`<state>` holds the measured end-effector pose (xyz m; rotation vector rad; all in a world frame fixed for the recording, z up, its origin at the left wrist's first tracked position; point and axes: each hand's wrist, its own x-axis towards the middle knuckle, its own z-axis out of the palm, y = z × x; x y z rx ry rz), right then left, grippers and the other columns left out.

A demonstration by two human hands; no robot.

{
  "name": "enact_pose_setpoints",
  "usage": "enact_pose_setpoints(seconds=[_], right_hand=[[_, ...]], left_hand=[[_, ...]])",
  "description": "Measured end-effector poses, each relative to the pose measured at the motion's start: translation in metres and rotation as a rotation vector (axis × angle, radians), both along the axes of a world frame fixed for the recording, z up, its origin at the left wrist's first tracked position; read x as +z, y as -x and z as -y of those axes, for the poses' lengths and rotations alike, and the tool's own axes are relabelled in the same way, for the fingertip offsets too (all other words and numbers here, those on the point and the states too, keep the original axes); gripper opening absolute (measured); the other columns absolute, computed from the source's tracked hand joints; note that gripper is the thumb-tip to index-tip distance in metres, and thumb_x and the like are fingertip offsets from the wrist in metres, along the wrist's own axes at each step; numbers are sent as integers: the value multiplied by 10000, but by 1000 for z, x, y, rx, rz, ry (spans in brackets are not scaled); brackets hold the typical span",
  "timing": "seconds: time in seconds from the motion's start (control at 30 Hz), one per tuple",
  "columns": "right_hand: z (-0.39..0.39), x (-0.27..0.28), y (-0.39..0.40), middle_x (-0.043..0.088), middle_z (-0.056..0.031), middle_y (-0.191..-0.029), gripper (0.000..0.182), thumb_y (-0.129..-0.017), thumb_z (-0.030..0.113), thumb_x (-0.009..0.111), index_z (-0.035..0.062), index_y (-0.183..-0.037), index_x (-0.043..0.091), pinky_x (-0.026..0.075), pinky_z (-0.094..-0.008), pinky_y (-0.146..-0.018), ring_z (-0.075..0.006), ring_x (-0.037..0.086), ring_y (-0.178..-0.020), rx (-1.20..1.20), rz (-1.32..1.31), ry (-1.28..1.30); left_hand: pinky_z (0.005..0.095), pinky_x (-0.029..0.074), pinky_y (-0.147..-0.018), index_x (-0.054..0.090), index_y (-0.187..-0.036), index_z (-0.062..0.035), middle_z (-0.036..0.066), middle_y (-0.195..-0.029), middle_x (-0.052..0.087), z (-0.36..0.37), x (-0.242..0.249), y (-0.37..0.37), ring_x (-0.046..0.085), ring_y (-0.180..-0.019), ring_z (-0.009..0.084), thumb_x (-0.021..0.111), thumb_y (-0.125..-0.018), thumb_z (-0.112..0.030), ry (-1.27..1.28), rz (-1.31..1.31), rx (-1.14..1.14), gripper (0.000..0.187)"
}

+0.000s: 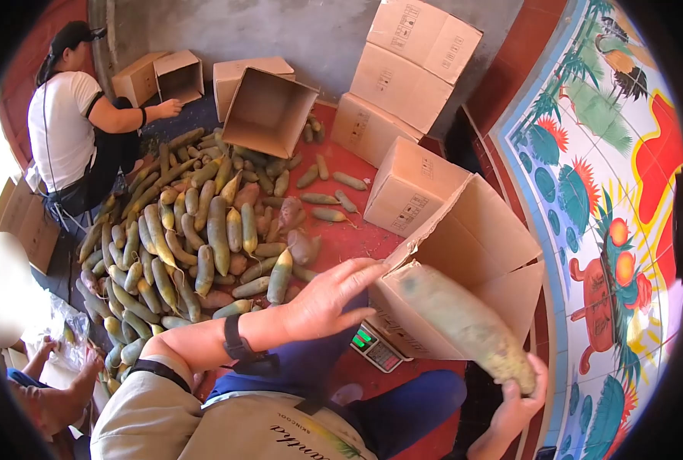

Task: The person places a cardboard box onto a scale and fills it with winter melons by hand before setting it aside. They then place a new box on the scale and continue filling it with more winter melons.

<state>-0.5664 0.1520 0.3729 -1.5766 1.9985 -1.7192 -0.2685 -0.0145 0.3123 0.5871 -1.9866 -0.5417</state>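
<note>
My right hand (519,399) grips the lower end of a large, long green radish (464,318), slanted across the front of an open cardboard box (475,230). My left hand (330,295) holds nothing; its fingers are apart, with the fingertips at the box's left edge. Below the box, a scale (378,349) with a lit green display and a keypad shows partly. The inside bottom of the box is hidden. To the left of my left hand lies a big pile of green radishes (217,230).
A person (69,130) in a cap crouches at the upper left. Another person's hands (88,368) are at the lower left by a plastic bag. Cardboard boxes (268,111) stand along the wall, with more stacked (406,80) behind my box. A painted tile wall (586,215) is on the right.
</note>
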Motion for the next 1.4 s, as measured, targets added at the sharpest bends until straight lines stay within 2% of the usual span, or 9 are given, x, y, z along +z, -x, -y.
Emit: enact_pose_setpoints(seconds=[0.07,0.2,0.43,0.73,0.83,1.03,1.3,1.37,1.4], right_hand=[[10,9,5,527,-98,-1005,426,-705,30,527,-17,-1128,513,471,-253,-605,-159,539,-820,-57,88,67],[25,11,26,540,-85,-1021,390,-734,-35,540,-4,-1123,527,456,-233,-692,-143,525,-851,-146,106,65],[63,-29,69,575,-108,-999,340,-732,-17,608,-27,-1067,549,409,-300,-855,-186,531,-924,-164,-317,-227],[88,-36,79,583,-103,-903,231,-760,33,588,-31,-982,583,439,-290,-762,-175,545,-828,-90,-251,-645],[90,-52,103,583,-92,-876,208,-785,25,562,-28,-984,586,445,-289,-727,-171,549,-803,-65,-361,-559],[92,-62,106,587,-76,-764,123,-873,78,500,-19,-918,562,460,-274,-619,-151,572,-656,-83,-144,-516],[85,-65,82,601,-132,-827,217,-931,159,444,-27,-952,555,490,-306,-676,-211,606,-714,-238,-404,-304],[82,-66,76,605,-144,-846,224,-936,152,434,-34,-969,555,494,-306,-698,-220,612,-741,-266,-426,-265],[82,-67,73,608,-155,-866,233,-941,145,423,-41,-986,555,499,-306,-720,-229,617,-769,-293,-447,-220]], left_hand=[[379,457,-843,449,-1225,-41,152,-1139,491,5,-10,-8,515,-1021,327,667,-712,-68,-41,15,39,558],[362,480,-782,508,-1140,-26,149,-1035,545,15,-49,-34,560,-934,322,628,-743,-68,-239,44,153,417],[348,465,-742,620,-976,-10,150,-921,612,27,-119,-92,593,-838,276,546,-820,-120,-597,138,412,205],[405,480,-707,646,-833,-62,166,-798,634,14,-238,-152,609,-785,337,576,-757,-260,-877,423,620,223],[397,483,-702,654,-806,-80,164,-788,635,11,-326,-180,611,-764,334,573,-741,-270,-809,603,597,217],[388,484,-709,657,-766,-75,177,-782,628,-10,-339,-190,611,-754,327,541,-728,-262,-1009,520,789,224],[375,499,-738,680,-805,-80,147,-810,647,-22,-365,-216,630,-827,293,535,-749,-220,-1033,995,629,209],[351,512,-733,692,-817,-87,113,-852,665,-25,-354,-216,640,-845,260,545,-765,-195,-760,1488,351,190],[351,512,-733,692,-817,-87,113,-852,665,-27,-360,-218,640,-845,260,545,-765,-195,-763,1487,347,190]])
